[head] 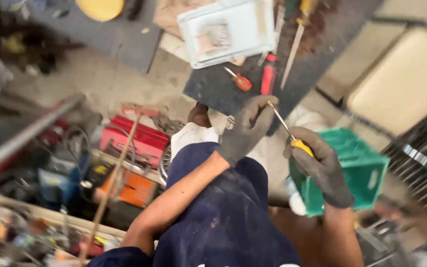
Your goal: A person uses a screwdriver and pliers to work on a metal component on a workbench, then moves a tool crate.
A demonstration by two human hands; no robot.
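A yellow-handled screwdriver [292,137] is held between 2 gloved hands above the person's lap. The right hand [322,165] is closed around the yellow handle; the left hand [247,126] is pinched on the metal shaft near its tip. Both gloves are dark grey and soiled. Dark blue trousers [223,222] are seen beneath the forearms, with 1 knee raised toward the dark mat.

Surface: a concrete floor [109,81], pale and dusty, is noted across the middle of the view. A dark mat [213,89] is laid on it ahead of the person. At the mat's far edge a white rectangular tray [228,29] is placed. Near the mat's middle a small red-handled screwdriver [239,80] and a red tool [269,74] are lying close together, and a long thin tool [292,49] is set just beside them toward the right edge.

Room: a green plastic crate [359,168] is standing on the floor directly under the right hand. A red metal toolbox [137,138] and an orange box-shaped machine [134,190] are seen at the person's left, among cables and blurred clutter. A cream padded chair seat [406,79] is seen at the right. A yellow round object [100,7] is partly cut off at the top edge of the view.
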